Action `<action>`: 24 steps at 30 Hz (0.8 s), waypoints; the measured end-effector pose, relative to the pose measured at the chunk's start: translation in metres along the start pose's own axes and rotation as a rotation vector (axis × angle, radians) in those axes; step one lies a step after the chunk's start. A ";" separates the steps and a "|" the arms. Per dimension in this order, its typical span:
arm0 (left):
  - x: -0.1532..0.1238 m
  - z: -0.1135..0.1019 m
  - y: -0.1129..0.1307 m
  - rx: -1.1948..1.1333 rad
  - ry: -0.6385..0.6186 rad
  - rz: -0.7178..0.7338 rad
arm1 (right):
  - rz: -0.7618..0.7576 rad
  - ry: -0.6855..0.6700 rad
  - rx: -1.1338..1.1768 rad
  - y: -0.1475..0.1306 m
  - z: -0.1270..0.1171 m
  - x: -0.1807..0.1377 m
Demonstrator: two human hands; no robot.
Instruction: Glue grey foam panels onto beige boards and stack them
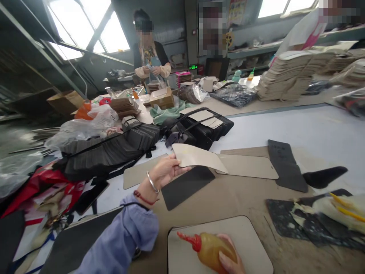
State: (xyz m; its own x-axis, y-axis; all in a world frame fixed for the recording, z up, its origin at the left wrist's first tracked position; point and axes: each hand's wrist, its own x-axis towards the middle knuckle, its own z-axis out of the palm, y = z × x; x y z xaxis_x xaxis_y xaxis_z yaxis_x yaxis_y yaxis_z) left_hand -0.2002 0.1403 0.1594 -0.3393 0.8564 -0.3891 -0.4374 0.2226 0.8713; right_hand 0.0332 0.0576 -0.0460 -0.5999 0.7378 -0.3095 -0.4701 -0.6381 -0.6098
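Observation:
My left hand [167, 170] pinches the near edge of a beige card panel [199, 156] and lifts it a little off the table, above a black rectangular piece [186, 186]. A silver bangle and a red bead bracelet sit on that wrist, which has a blue sleeve. At the bottom of the view my right hand [229, 258] is wrapped round an amber glue bottle with a red nozzle [209, 248]. The nozzle points left over a beige rounded board [251, 239].
More beige panels [248, 166] and a black strip [285, 163] lie to the right. Bundles of black pieces [114, 146] and plastic bags fill the left. Tall stacks of beige card [293, 72] stand at the back right. A person across the table [149, 57] handles something, and other people stand behind.

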 end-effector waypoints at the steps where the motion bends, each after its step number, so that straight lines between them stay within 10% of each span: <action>1: 0.005 -0.014 -0.017 0.009 0.097 -0.024 | -0.004 0.004 -0.002 -0.001 0.001 0.000; 8: 0.011 -0.077 -0.118 0.069 0.529 -0.216 | 0.006 0.023 -0.032 -0.008 0.005 -0.006; 17: -0.039 -0.109 -0.162 0.281 0.754 0.006 | 0.025 0.174 -0.106 -0.029 0.019 -0.013; 24: -0.144 -0.117 -0.228 1.284 0.021 0.770 | -0.200 0.395 -0.852 -0.046 0.029 -0.041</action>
State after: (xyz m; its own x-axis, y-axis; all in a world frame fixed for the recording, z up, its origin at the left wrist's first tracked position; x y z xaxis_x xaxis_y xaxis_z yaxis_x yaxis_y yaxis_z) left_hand -0.1492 -0.0880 -0.0187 -0.1571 0.9468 0.2810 0.8557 -0.0116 0.5173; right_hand 0.0606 0.0501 0.0160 -0.2248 0.9359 -0.2711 0.1821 -0.2330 -0.9553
